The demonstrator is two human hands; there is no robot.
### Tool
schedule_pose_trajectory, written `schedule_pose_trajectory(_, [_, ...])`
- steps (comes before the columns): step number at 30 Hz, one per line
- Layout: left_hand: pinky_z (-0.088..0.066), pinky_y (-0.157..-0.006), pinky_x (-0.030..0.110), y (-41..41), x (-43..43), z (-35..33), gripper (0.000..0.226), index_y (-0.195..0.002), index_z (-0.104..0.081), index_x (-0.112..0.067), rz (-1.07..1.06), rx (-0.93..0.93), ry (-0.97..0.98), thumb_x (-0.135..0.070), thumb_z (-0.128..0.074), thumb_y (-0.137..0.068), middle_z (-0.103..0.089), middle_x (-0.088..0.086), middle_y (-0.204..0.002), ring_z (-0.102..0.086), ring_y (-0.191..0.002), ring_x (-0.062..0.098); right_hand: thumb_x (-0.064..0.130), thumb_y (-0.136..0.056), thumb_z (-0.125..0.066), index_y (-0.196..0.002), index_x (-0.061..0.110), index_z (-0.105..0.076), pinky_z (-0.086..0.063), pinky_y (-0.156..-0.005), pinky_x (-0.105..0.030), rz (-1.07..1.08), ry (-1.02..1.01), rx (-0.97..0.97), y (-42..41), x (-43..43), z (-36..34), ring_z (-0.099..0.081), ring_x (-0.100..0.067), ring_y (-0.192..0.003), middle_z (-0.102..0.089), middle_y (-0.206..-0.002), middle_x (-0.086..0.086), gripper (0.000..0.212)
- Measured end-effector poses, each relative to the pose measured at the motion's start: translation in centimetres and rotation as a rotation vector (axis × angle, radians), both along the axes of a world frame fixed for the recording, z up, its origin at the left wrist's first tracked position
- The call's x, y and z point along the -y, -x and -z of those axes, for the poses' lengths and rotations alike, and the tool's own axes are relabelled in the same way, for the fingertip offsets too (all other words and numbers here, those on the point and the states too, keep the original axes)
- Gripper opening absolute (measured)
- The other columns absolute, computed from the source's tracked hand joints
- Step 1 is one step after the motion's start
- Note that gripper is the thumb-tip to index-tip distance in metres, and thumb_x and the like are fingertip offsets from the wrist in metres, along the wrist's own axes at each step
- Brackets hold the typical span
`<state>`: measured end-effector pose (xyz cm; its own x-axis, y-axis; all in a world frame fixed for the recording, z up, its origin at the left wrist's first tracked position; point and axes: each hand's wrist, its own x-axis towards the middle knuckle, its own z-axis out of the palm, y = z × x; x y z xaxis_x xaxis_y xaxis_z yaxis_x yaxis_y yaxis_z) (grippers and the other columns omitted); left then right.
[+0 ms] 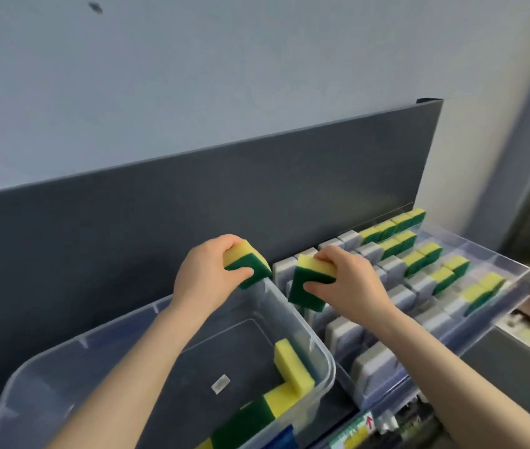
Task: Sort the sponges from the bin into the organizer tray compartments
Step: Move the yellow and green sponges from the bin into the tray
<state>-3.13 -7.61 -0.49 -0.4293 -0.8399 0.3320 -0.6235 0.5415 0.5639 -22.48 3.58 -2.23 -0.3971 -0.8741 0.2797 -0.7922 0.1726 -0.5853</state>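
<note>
The left hand (203, 277) pinches one sponge (248, 263) above the bin's (327, 367) far corner, the right hand (352, 283) pinches a second sponge (307, 285) over the organizer tray (497, 257); both seem light, squashy foam, best gripped across the sides.

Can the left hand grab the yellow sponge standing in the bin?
Probably not yet: the left hand grips another sponge. The bin is open, so nothing covers the yellow sponge.
</note>
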Motion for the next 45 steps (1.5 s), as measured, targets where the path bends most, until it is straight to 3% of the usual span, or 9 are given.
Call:
schedule_pose_trajectory(9, [-0.051, -0.08, 0.032, 11.0, -4.0, -0.8, 0.039, -0.112, -0.062, -0.029, 0.166, 0.019, 0.042, -0.027, -0.076, -0.075, -0.064, -0.011, -0.101, -0.059, -0.092, 0.015, 0.027, -0.079, -0.072, -0.115, 0.027, -0.054, -0.054, -0.079, -0.034, 0.117, 0.042, 0.058, 9.6, -6.6, -0.3, -0.056, -0.014, -0.094, -0.06, -0.103, 0.008, 0.041])
schedule_pose_trajectory(15, [-0.052, -0.077, 0.032, 19.0, -7.4, -1.3, 0.036, -0.11, -0.062, -0.033, 0.221, 0.038, 0.039, -0.028, -0.074, -0.076, -0.064, -0.013, -0.1, -0.059, -0.091, 0.012, 0.027, -0.079, -0.072, -0.122, 0.026, -0.054, -0.052, -0.081, -0.034, 0.181, 0.04, 0.053, 17.3, -10.5, -0.9, -0.057, -0.02, -0.101, -0.064, -0.115, 0.001, 0.047])
schedule_pose_trajectory(20, [-0.046, -0.072, 0.022, 25.2, -10.1, -1.4, 0.036, -0.111, -0.062, -0.031, 0.247, 0.072, 0.068, -0.028, -0.074, -0.077, -0.063, -0.015, -0.099, -0.058, -0.088, 0.009, 0.027, -0.077, -0.073, -0.118, 0.025, -0.056, -0.045, -0.072, -0.026, 0.201, 0.038, 0.059, 23.5, -13.4, -0.8, -0.058, -0.017, -0.094, -0.065, -0.109, 0.003, 0.044])
schedule_pose_trajectory(24, [-0.05, -0.077, 0.029, 30.1, -11.7, -1.0, 0.038, -0.112, -0.063, -0.029, 0.259, 0.094, 0.092, -0.029, -0.075, -0.075, -0.065, -0.012, -0.101, -0.06, -0.092, 0.013, 0.028, -0.075, -0.074, -0.114, 0.026, -0.057, -0.052, -0.08, -0.037, 0.231, 0.045, 0.058, 28.3, -16.2, -0.7, -0.06, -0.021, -0.092, -0.066, -0.102, 0.002, 0.043])
schedule_pose_trajectory(29, [-0.054, -0.08, 0.035, 35.3, -13.5, 0.2, 0.039, -0.112, -0.061, -0.03, 0.258, 0.086, 0.092, -0.033, -0.076, -0.076, -0.066, -0.012, -0.103, -0.06, -0.092, 0.014, 0.026, -0.074, -0.075, -0.113, 0.023, -0.058, -0.05, -0.074, -0.032, 0.269, 0.033, 0.052, 34.0, -18.9, 0.3, -0.059, -0.02, -0.089, -0.066, -0.103, 0.001, 0.043])
schedule_pose_trajectory(35, [-0.054, -0.08, 0.037, 39.4, -13.0, 0.5, 0.038, -0.114, -0.06, -0.031, 0.241, 0.112, 0.08, -0.034, -0.073, -0.078, -0.065, -0.012, -0.104, -0.06, -0.093, 0.014, 0.024, -0.075, -0.076, -0.114, 0.023, -0.057, -0.055, -0.079, -0.039, 0.253, 0.041, 0.096, 38.5, -18.3, 1.1, -0.06, -0.022, -0.094, -0.065, -0.106, 0.0, 0.044])
schedule_pose_trajectory(45, [-0.053, -0.074, 0.034, 44.1, -5.5, 0.9, 0.033, -0.109, -0.059, -0.032, 0.145, 0.083, 0.042, -0.033, -0.073, -0.079, -0.063, -0.013, -0.096, -0.058, -0.089, 0.013, 0.024, -0.073, -0.077, -0.109, 0.024, -0.059, -0.053, -0.076, -0.038, 0.219, -0.034, 0.101, 45.1, -12.1, 3.0, -0.06, -0.021, -0.087, -0.065, -0.095, 0.004, 0.04])
